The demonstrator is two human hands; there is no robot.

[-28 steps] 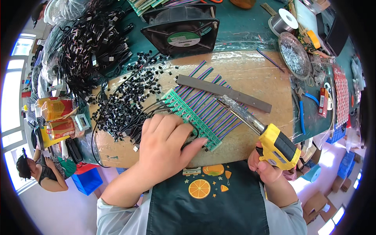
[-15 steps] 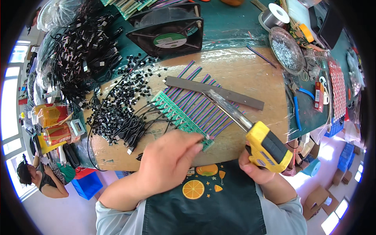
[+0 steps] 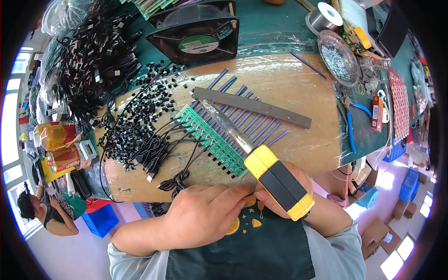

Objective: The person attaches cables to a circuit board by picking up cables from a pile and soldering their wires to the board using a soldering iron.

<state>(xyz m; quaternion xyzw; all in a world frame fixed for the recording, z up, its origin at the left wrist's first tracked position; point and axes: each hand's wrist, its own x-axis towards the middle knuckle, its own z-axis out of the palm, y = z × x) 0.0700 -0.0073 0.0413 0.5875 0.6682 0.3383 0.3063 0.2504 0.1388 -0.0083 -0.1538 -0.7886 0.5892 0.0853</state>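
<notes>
My right hand is closed on a yellow and black soldering gun. Its metal barrel slants up and left over the green circuit board strip. My left hand is pinched at the near table edge, its fingertips meeting those of my right hand. A black cable, coiled in a small bundle, runs under my left hand, and a dark end shows between the fingertips. Several black cables join the strip's left part. Coloured ribbon wires fan out from its far side beneath a grey flat bar.
Loose black connectors and tangled cables are heaped at left. A black fan stands at the back. Solder wire, a dish of small pieces and blue-handled pliers lie at right. Someone sits far left.
My left hand has moved off the strip's near end toward the table edge. My right hand has come left to meet it, swinging the soldering gun left. A cable bundle now shows beside my left hand.
</notes>
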